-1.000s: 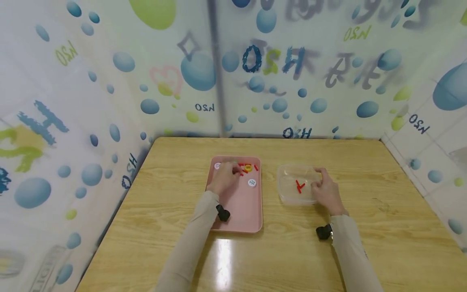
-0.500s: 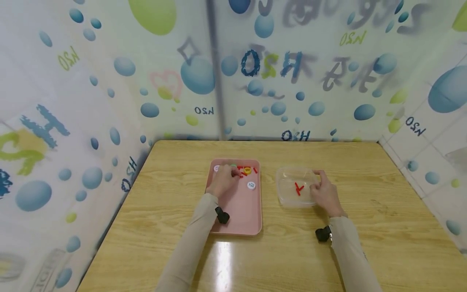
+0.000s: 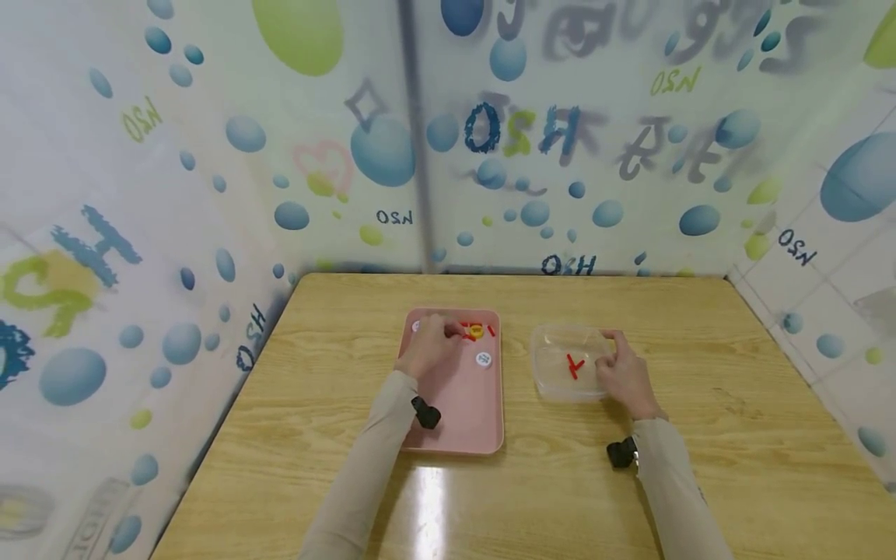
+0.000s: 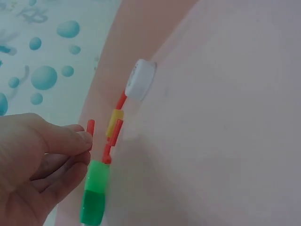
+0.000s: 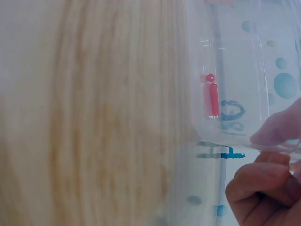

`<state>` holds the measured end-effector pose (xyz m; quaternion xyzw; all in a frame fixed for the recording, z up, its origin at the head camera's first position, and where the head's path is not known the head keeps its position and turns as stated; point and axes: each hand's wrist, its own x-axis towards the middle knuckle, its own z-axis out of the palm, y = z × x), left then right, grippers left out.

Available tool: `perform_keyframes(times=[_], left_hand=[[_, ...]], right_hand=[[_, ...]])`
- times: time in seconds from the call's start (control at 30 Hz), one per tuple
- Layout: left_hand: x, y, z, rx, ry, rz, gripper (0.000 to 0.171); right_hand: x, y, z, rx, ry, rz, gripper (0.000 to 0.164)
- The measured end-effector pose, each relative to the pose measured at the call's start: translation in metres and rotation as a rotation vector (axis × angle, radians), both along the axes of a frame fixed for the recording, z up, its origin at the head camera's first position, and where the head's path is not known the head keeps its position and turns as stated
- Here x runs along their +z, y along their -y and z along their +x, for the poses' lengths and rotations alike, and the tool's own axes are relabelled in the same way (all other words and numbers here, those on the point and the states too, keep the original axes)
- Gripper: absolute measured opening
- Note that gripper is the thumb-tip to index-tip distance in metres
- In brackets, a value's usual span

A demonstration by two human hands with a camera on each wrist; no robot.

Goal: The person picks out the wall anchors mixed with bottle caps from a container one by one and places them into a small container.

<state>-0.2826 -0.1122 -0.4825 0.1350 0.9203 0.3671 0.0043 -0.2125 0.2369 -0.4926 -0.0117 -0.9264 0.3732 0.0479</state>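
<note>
In the left wrist view, my left hand (image 4: 51,157) pinches a short red stick (image 4: 91,134) between thumb and fingers. In the head view that hand (image 3: 428,346) is over the far part of a pink tray (image 3: 462,420). Close by its fingertips lie a yellow round piece (image 3: 477,331) and several red sticks (image 3: 491,330). Green round pieces (image 4: 95,193) show just beyond the fingers in the left wrist view. My right hand (image 3: 626,377) grips the right rim of a clear plastic container (image 3: 549,383), where a few red sticks (image 3: 575,365) lie.
A white round cap (image 3: 484,359) with dark print sits in the tray, and another white cap (image 3: 416,326) lies near its far left corner. Tray and container stand apart on a wooden table (image 3: 560,498). A patterned wall (image 3: 602,179) rises behind the table.
The head view has tilted up slightly. My left fingers have shifted a little over the red sticks, and the green piece is now covered in the head view. The right hand keeps its grip.
</note>
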Motion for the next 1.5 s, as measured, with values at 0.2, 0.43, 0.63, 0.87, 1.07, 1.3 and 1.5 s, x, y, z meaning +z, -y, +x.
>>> perform_keyframes(times=[0.2, 0.43, 0.63, 0.87, 1.07, 1.3, 1.5], left_hand=[[0.008, -0.003, -0.002, -0.023, 0.030, 0.032, 0.015], [0.016, -0.007, -0.007, -0.053, 0.012, 0.055, 0.017], [0.019, -0.012, -0.007, -0.053, 0.032, 0.067, 0.018], [0.025, -0.019, -0.007, -0.121, 0.060, 0.118, 0.019], [0.027, -0.026, -0.006, -0.128, 0.098, 0.154, 0.021], [0.028, -0.041, -0.007, -0.167, 0.034, 0.127, 0.015], [0.026, -0.053, -0.007, -0.205, 0.051, 0.166, 0.014]], right_hand=[[-0.001, -0.002, 0.001, -0.003, 0.012, -0.006, 0.052], [-0.003, -0.004, 0.002, -0.010, 0.014, 0.001, 0.053], [-0.002, -0.004, 0.003, -0.007, 0.026, -0.006, 0.053], [-0.002, -0.006, 0.003, -0.020, 0.039, -0.009, 0.054], [-0.002, -0.006, 0.002, -0.024, 0.032, -0.001, 0.054], [-0.004, -0.004, -0.001, -0.023, -0.001, 0.017, 0.054], [-0.004, 0.000, -0.002, -0.025, -0.010, 0.006, 0.053]])
